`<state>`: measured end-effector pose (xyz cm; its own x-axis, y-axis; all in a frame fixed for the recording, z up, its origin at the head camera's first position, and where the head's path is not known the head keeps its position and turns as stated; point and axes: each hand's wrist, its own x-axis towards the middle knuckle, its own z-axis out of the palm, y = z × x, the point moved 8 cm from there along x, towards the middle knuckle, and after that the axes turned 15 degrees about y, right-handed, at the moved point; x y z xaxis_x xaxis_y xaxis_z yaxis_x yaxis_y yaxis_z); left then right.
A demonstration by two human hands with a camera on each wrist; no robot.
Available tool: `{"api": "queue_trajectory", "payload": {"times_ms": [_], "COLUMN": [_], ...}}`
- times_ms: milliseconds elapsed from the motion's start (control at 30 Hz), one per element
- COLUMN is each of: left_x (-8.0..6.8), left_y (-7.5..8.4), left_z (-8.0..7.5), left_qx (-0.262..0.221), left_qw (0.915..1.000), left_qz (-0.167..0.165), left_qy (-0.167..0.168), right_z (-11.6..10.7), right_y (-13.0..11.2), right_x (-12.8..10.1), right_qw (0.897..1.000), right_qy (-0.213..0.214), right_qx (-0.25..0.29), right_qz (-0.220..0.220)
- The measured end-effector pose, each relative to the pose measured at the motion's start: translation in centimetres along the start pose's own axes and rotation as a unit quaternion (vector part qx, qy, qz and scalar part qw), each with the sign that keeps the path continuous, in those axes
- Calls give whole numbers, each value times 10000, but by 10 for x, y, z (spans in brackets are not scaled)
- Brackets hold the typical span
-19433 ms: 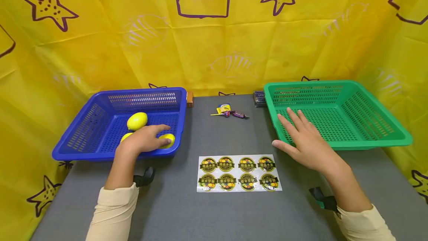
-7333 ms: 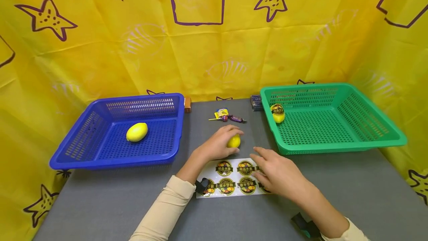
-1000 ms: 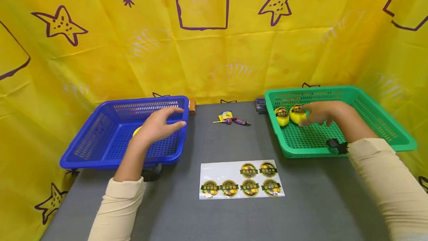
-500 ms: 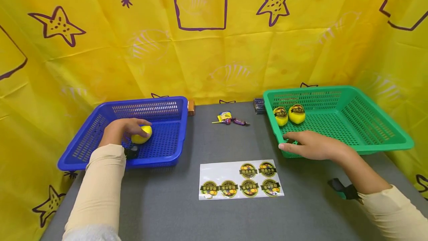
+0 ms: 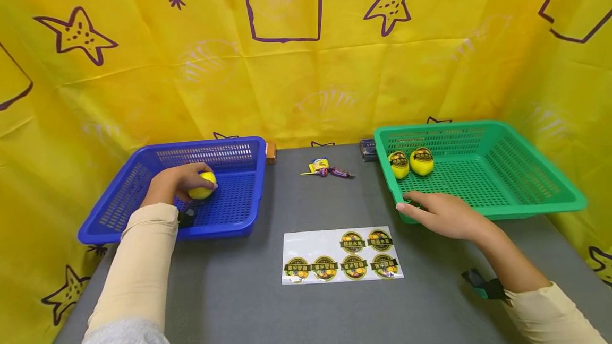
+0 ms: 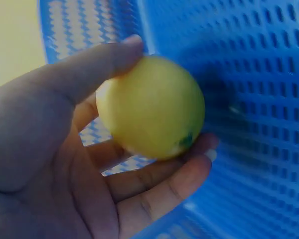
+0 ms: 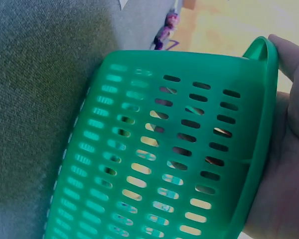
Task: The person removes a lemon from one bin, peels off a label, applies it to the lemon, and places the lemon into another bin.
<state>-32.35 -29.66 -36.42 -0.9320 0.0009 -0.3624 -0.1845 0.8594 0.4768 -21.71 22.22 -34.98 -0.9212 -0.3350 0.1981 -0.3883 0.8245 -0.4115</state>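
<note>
My left hand is inside the blue basket and grips a plain yellow lemon between thumb and fingers. My right hand lies with straight fingers over the front left rim of the green basket. Two lemons with dark round stickers sit in the green basket's far left corner. A white sticker sheet with several round labels lies on the grey table between my arms.
A few wrapped candies lie at the table's back middle. A small brown block stands by the blue basket and a dark box beside the green one. Yellow patterned cloth walls in the back and sides.
My left hand has closed round the lemon in the blue basket and raised it slightly. My right hand left the stickered lemon in the green basket and settled on the rim.
</note>
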Motion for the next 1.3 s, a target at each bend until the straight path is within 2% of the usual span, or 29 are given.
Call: {"api": "queue_trajectory", "payload": {"times_ms": [133,200,233,267,333,400,533,600,633,700,867,967,1100,1200,1300], "left_x": [-9,-19,-26,-33,-49,-66,-93,-101,-103,-103,-88,-76,-68,-69,-71], "left_y": [35,58,71,83,110,136,180,197,204,214,228,236,239,238,237], "left_z": [-6,-11,-14,-15,-15,-8,23,44,57,84,150,178,199,203,203], "left_qx": [6,135,296,448,708,871,982,1069,1113,1192,1534,1801,2023,2136,2218], "left_qw": [9961,9888,9818,9732,9498,9261,8862,8663,8598,8540,8575,8490,8351,8306,8335], "left_qz": [830,1308,1591,1870,2430,2910,3708,4063,4183,4359,4512,4685,4915,4962,4912], "left_qy": [291,710,992,1265,1841,2240,2599,2701,2709,2577,1939,1652,1421,1353,1218], "right_z": [0,0,0,0,0,0,0,-1,-1,-1,-2,-1,0,0,0], "right_y": [1,2,2,1,2,2,3,3,3,3,4,3,1,-1,-1], "right_x": [-2,-3,-3,-3,-4,-5,-7,-8,-8,-9,-9,-9,-7,-6,-6], "right_qw": [9999,9998,9997,9997,9996,9995,9992,9988,9986,9978,9952,9942,9934,9927,9926], "right_qy": [68,98,115,130,152,179,274,373,433,573,890,983,1031,1067,1078], "right_qx": [-115,-149,-154,-160,-162,-166,-187,-213,-226,-264,-409,-442,-502,-555,-553], "right_qz": [101,133,140,144,168,193,235,229,220,181,75,26,-25,-61,-42]}}
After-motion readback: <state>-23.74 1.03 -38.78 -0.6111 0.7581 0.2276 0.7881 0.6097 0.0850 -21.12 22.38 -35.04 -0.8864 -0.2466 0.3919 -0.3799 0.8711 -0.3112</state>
